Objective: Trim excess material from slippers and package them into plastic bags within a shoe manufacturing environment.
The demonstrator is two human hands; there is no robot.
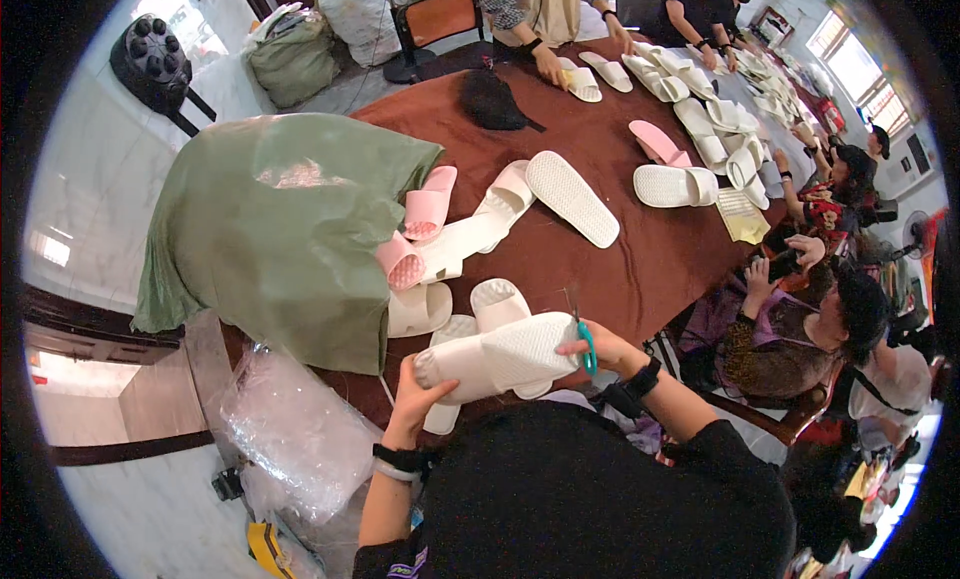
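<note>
Left hand (412, 391) wraps the heel end of a white slipper (500, 357), sole up, fingers closed round it. Right hand (600, 351) grips the toe end, fingers curled, with teal-handled scissors (586, 345) looped on them. More white slippers (470, 314) lie just beyond the fingertips on the brown table (620, 269); pink slippers (415, 234) spill from a green sack (270, 229) further left.

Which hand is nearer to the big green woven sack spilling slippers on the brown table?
Left. The left hand grips the white slipper just below the green sack; the right hand, holding teal-handled scissors, sits farther right.
</note>
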